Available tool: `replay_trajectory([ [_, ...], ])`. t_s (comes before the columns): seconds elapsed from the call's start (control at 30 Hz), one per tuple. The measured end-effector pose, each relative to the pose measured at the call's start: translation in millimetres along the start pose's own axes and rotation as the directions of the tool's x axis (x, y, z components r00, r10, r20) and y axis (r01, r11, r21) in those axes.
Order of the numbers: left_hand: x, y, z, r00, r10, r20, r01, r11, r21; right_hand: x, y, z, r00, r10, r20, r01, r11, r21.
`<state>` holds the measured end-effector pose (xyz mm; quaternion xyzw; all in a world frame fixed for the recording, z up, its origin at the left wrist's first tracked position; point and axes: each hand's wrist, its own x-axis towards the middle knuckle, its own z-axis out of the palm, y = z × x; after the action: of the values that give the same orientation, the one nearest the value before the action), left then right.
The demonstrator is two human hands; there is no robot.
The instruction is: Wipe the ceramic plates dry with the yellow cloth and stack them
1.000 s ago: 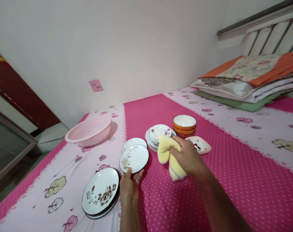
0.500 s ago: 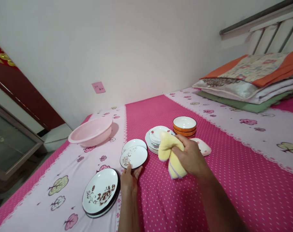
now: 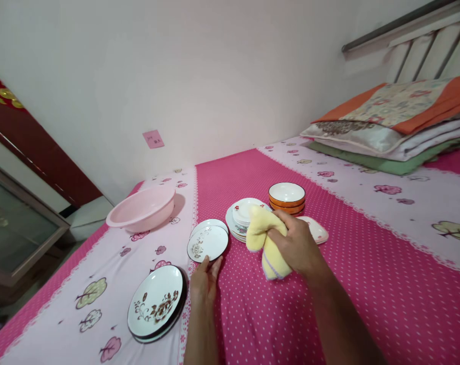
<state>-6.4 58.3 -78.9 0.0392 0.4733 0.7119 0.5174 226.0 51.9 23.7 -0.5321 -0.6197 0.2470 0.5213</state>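
Observation:
My left hand [image 3: 204, 281] grips the near rim of a small white plate [image 3: 209, 244] with a dark edge and brown flowers, thumb on top and fingers at its right side. That plate lies over another small plate [image 3: 207, 223], covering most of it. A bunched yellow cloth [image 3: 266, 238] is closed in my right hand [image 3: 296, 246], in front of a stack of white plates [image 3: 248, 209] with red flowers. Larger flowered plates [image 3: 157, 296] are stacked to the left of my left hand.
A pink basin [image 3: 141, 210] stands at the back left. Orange bowls with white insides [image 3: 286, 195] are stacked behind my right hand, near a white dish with a pink rim [image 3: 315, 229]. Folded bedding [image 3: 389, 126] is piled at the far right, and a wall [image 3: 230, 76] rises behind.
The small plate in my left hand has settled a little further over the one beneath it. My right hand keeps the cloth in nearly the same place; the view has shifted slightly.

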Motion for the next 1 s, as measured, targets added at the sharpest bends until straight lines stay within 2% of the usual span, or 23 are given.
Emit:
replay_trajectory([
  [0.2,-2,2,1.6,1.0,-0.018,-0.025,0.017,1.0,-0.018,0,-2,3,1.0,-0.007,0.019,0.007,1.0,0.003],
  [0.47,-6,4,3.3,0.997,-0.076,-0.007,0.075,0.994,-0.08,0,-2,4,1.0,-0.011,0.017,0.011,1.0,-0.017],
  [0.83,-9,2,5.8,0.998,-0.065,-0.008,0.064,0.992,-0.111,-1,-3,6,1.0,0.004,0.031,-0.004,1.0,-0.013],
  [0.93,-18,4,6.9,0.995,-0.098,0.002,0.098,0.994,-0.055,-1,-4,7,1.0,-0.001,0.009,0.001,1.0,0.0],
  [1.0,-34,9,13.3,0.991,-0.13,0.037,0.131,0.991,-0.016,-2,-4,7,0.999,0.004,-0.046,-0.002,0.999,0.046],
])
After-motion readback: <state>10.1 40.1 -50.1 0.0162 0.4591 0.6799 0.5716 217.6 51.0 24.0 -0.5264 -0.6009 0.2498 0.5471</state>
